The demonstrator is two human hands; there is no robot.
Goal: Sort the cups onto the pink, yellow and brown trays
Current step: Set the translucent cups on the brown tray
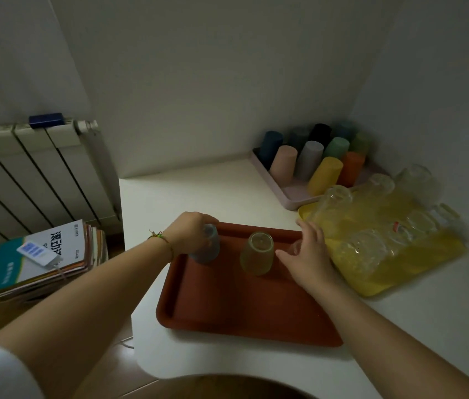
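Observation:
The brown tray (227,306) lies at the middle of the white table. My left hand (190,234) grips a grey-blue glass cup (207,251) from above at the tray's far left corner. A yellow-tinted glass cup (257,254) stands upside down in the tray's far middle. My right hand (306,254) curls round a pale pinkish cup (295,249) at the tray's far right edge; the hand hides most of that cup. The yellow tray (417,269) to the right holds several clear glasses. The pink tray (293,197) at the back holds several upturned coloured plastic cups.
A stack of books (49,260) with a white card on top sits on the floor at the left. Behind it a radiator (26,174) stands against the wall. Walls close in the table at the back and right. The table's rounded front edge (152,367) is near me.

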